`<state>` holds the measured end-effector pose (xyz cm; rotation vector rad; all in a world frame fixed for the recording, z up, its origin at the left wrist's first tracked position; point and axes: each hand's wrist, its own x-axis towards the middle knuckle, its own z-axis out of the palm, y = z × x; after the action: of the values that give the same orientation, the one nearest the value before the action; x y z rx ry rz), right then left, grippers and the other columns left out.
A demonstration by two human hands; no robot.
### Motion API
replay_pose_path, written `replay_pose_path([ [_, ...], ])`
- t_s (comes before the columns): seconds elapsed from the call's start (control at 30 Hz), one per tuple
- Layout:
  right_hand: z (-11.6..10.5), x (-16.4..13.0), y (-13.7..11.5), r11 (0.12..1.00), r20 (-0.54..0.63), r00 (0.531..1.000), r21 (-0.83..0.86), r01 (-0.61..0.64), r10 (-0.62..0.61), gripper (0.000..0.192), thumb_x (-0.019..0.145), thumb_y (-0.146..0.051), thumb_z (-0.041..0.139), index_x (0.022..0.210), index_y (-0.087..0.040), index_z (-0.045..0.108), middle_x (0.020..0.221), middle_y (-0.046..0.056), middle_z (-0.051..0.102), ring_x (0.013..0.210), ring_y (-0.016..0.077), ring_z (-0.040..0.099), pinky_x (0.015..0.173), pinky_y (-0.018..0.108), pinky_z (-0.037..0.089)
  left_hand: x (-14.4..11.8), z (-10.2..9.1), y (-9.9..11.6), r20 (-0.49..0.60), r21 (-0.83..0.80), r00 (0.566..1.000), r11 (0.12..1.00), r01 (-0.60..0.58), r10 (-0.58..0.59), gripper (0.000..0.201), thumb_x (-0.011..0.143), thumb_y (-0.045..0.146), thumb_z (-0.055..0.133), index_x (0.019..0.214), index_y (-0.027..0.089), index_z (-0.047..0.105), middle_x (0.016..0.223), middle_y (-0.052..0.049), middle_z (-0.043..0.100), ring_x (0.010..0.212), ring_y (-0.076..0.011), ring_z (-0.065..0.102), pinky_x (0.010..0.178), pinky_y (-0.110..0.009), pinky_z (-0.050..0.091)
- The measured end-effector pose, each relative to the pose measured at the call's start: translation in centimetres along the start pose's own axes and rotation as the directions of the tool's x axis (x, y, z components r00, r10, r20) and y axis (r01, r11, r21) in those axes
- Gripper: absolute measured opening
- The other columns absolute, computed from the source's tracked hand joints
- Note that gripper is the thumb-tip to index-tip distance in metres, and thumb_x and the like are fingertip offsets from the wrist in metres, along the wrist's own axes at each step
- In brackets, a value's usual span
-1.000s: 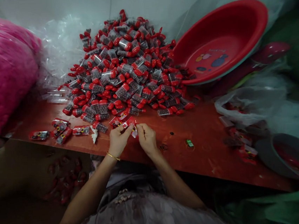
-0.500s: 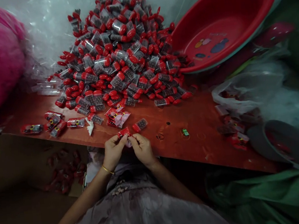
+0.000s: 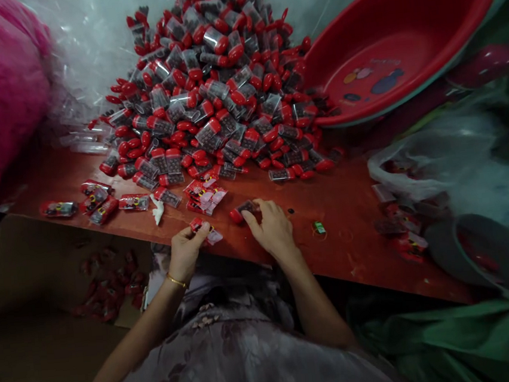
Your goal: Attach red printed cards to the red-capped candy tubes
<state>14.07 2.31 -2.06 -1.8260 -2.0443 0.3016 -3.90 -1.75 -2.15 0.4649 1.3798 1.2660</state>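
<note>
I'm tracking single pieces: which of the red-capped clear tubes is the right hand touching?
The lone tube lying on the red table, apart from the big pile. The right hand rests its fingers on it.

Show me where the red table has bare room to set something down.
Bare red wooden table lies right of the right hand, between the small green item and the clear plastic bags. Crowded: the pile of red-capped clear tubes and printed sachets.

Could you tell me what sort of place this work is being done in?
Probably a small hand-packing workshop: a heap of red-capped clear tubes covers the red table, a red plastic basin leans behind it, and finished packets lie beside it.
</note>
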Motion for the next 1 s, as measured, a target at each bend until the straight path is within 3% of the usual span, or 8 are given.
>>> replay_pose_path([
  [0.1, 0.5, 0.4, -0.5, 0.989, 0.063, 0.992, -0.108, -0.102, 0.109, 0.052, 0.085, -0.056, 0.045, 0.117, -0.015, 0.052, 0.105, 0.014, 0.059, 0.096, 0.0276, 0.056, 0.074, 0.035, 0.042, 0.0, 0.0, -0.2, -0.005, -0.012, 1.000, 1.000, 0.029, -0.029, 0.045, 0.044, 0.045, 0.082, 0.071, 0.012, 0.070, 0.064, 0.000, 0.066, 0.057, -0.0093, 0.057, 0.056, -0.021, 0.047],
  [0.23, 1.2, -0.1, -0.4, 0.994, 0.093, 0.994, -0.096, -0.053, 0.062, 0.053, 0.083, -0.054, 0.049, 0.122, -0.018, 0.050, 0.108, 0.013, 0.059, 0.099, 0.0274, 0.056, 0.076, 0.035, 0.044, -0.3, -0.2, 0.4, 0.037, -0.028, 0.992, 0.992, 0.124, -0.123, 0.047, 0.039, 0.044, 0.084, 0.070, 0.011, 0.070, 0.067, -0.002, 0.067, 0.057, -0.0098, 0.058, 0.053, -0.020, 0.049],
  [0.37, 0.6, -0.7, 1.3, 0.999, 0.024, 0.999, -0.017, -0.038, 0.038, 0.052, 0.087, -0.044, 0.044, 0.129, -0.014, 0.044, 0.115, 0.015, 0.057, 0.103, 0.0264, 0.054, 0.081, 0.037, 0.045, -0.4, -0.8, 0.9, 0.043, -0.018, 0.989, 0.990, 0.141, -0.140, 0.048, 0.038, 0.043, 0.084, 0.070, 0.011, 0.070, 0.070, -0.003, 0.068, 0.060, -0.0098, 0.059, 0.056, -0.021, 0.050],
  [0.47, -0.2, -0.4, 2.1, 0.994, 0.008, 0.994, 0.000, 0.111, -0.111, 0.044, 0.088, -0.027, 0.039, 0.130, -0.014, 0.044, 0.122, 0.014, 0.054, 0.109, 0.0247, 0.050, 0.091, 0.038, 0.041, -0.2, -0.8, 0.7, 0.040, -0.014, 0.991, 0.991, 0.130, -0.130, 0.046, 0.039, 0.044, 0.084, 0.068, 0.011, 0.069, 0.065, -0.002, 0.067, 0.056, -0.0090, 0.057, 0.053, -0.020, 0.047],
  [0.6, -0.4, 0.8, 1.9, 0.941, 0.132, 0.933, 0.000, 0.338, -0.335, 0.049, 0.080, -0.021, 0.046, 0.129, -0.015, 0.047, 0.136, 0.012, 0.045, 0.121, 0.0259, 0.041, 0.101, 0.040, 0.033, 0.0, -0.7, 0.5, 0.047, -0.037, 0.994, 0.994, 0.103, -0.101, 0.043, 0.043, 0.045, 0.083, 0.063, 0.011, 0.067, 0.058, 0.000, 0.064, 0.051, -0.0073, 0.054, 0.051, -0.019, 0.045],
  [0.73, 0.3, 1.2, 1.9, 0.910, 0.225, 0.884, 0.023, 0.415, -0.409, 0.047, 0.076, -0.018, 0.050, 0.123, -0.016, 0.053, 0.135, 0.010, 0.048, 0.124, 0.0267, 0.039, 0.101, 0.043, 0.030, 0.0, -1.2, 0.8, 0.029, -0.066, 0.989, 0.987, 0.148, -0.147, 0.044, 0.044, 0.045, 0.083, 0.066, 0.010, 0.067, 0.062, -0.001, 0.065, 0.053, -0.0085, 0.057, 0.052, -0.019, 0.047],
  [1.0, 1.1, -0.7, 3.0, 0.949, 0.082, 0.948, 0.090, 0.301, -0.308, 0.029, 0.085, -0.031, 0.051, 0.107, -0.017, 0.062, 0.113, 0.011, 0.064, 0.104, 0.0275, 0.053, 0.088, 0.041, 0.040, 0.3, -1.5, 1.0, 0.041, -0.110, 0.981, 0.975, 0.192, -0.188, 0.047, 0.044, 0.044, 0.084, 0.071, 0.011, 0.065, 0.067, -0.002, 0.066, 0.058, -0.0096, 0.061, 0.054, -0.019, 0.049],
])
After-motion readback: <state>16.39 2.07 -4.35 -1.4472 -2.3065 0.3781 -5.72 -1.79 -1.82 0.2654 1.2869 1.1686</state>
